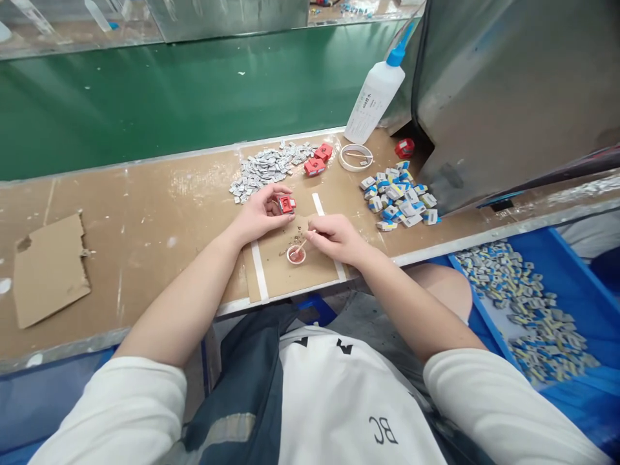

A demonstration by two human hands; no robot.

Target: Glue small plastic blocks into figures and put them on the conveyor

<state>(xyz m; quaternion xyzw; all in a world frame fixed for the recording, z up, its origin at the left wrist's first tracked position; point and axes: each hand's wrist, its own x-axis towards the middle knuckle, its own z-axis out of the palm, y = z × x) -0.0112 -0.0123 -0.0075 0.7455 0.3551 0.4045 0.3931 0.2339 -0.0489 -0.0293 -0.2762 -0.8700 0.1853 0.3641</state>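
Note:
My left hand (264, 213) is closed on a small red plastic part (287, 205), held just above the brown table. My right hand (334, 237) pinches a thin wooden stick (300, 248) whose tip dips into a small round dish of reddish paste (296, 255). Both hands hover over a taped cardboard mat (285, 271) at the table's front edge. Two more red parts (317, 161) lie behind the hands.
A heap of small grey pieces (266, 169) and a pile of white, blue and yellow pieces (400, 200) flank the hands. A squeeze bottle (374, 98), a roll of tape (356, 157), a cardboard scrap (48, 268), a blue bin (581, 290) and a green conveyor belt (169, 97) surround them.

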